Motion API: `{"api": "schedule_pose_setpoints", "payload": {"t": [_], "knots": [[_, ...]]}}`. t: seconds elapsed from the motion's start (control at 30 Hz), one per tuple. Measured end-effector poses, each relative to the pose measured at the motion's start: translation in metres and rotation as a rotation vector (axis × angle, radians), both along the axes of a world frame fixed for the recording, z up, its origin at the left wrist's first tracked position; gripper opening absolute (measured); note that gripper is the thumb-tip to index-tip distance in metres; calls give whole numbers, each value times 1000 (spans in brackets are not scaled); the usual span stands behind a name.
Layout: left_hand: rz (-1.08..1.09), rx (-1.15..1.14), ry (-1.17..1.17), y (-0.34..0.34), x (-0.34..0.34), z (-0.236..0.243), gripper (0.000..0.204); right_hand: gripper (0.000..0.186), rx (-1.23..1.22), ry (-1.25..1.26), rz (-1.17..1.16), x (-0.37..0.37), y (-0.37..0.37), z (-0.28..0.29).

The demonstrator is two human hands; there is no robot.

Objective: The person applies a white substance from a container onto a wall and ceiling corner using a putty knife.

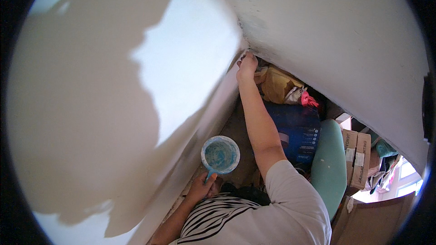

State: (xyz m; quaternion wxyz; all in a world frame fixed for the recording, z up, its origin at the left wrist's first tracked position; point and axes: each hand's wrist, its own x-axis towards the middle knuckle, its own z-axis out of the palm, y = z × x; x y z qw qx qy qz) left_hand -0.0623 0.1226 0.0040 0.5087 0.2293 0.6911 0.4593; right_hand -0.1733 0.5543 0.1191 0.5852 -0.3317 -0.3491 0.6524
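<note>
your left hand (206, 188) grips the blue-handled pot (220, 155); your right hand (247, 65), hold unclear, is at the white wall (200, 31); cartons (359, 159) stand rightward.

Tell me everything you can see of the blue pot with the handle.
The blue pot is round, perhaps plastic, with a pale, smeared rim and whitish streaks over its inside. Its opening faces the camera. A short blue handle points back toward the person, gripped by the left hand. It is held between the white wall and the right arm.
</note>
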Motion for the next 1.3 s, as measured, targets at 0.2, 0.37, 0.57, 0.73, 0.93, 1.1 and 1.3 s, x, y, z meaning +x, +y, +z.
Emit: {"api": "schedule_pose_setpoints", "payload": {"t": [0.2,0.37,0.57,0.73,0.93,1.1,1.3], "knots": [[-17,13,18,0,-1,-1,45,8,40,33,45,7,-38,10],[-12,57,151,-3,1,13,45,7,-76,78,98,42,-54,-23],[-17,-12,94,0,7,15,46,10,-10,-23,80,78,37,-97],[65,2,72,-2,14,6,44,11,-130,-10,77,56,67,-93],[99,103,270,-3,15,-4,44,12,-70,65,135,37,90,-95],[126,57,213,-3,19,2,43,14,-73,2,122,27,84,-83],[109,14,29,-1,13,16,44,13,-85,-26,78,7,61,-48]]}}
